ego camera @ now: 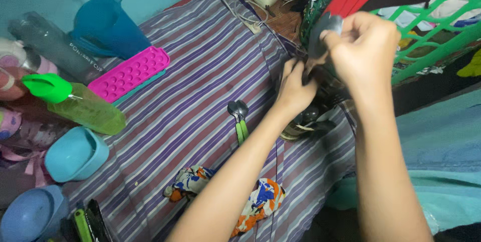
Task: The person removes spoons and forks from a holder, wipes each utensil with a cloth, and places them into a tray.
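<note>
dark grey spoon-like utensil (325,31) is up at the top right, pinched in the right hand (363,46), bowl end pointing up and its long axis running down-left to the left hand (295,89), which grips the lower end just below. under them sits a dark round holder (305,122) on the purple striped cloth (200,86), with two green-handled metal spoons (239,116) lying nearby to the left.

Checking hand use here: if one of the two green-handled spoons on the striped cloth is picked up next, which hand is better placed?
Probably the left hand: it is lower and nearer the spoons. The right hand is higher, gripping a dark object.
</note>
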